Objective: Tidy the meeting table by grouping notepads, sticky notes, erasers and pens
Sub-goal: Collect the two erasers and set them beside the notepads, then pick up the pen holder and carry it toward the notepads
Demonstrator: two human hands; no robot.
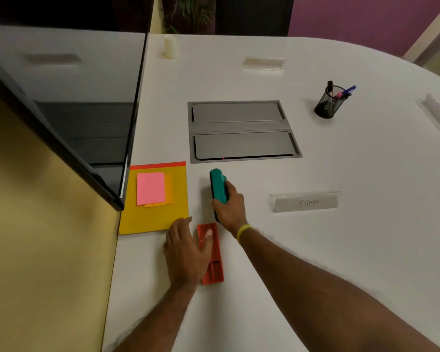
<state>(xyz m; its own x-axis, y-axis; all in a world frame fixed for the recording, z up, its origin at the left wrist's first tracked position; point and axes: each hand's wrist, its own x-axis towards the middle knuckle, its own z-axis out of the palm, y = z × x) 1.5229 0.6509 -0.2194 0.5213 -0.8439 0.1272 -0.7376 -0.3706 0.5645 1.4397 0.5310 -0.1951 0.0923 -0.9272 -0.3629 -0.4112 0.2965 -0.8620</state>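
Note:
A yellow notepad (pixel 154 214) with a red top strip lies at the table's left edge, with pink sticky notes (pixel 151 188) over orange ones (pixel 168 196) on it. My left hand (pixel 184 252) rests on a red board eraser (pixel 214 260) just right of the notepad's near corner, thumb across its top. My right hand (pixel 230 208) grips a teal board eraser (pixel 218 185), tilted on its edge on the table, beyond the red one. A black mesh pen cup (pixel 328 104) with several pens stands far right.
A grey double-flap cable box (pixel 241 130) is set into the white table (pixel 341 250) beyond the erasers. A clear name stand marked SIGMA (pixel 305 202) sits to the right, others further back. A dark screen (pixel 74 118) and yellow panel border the left.

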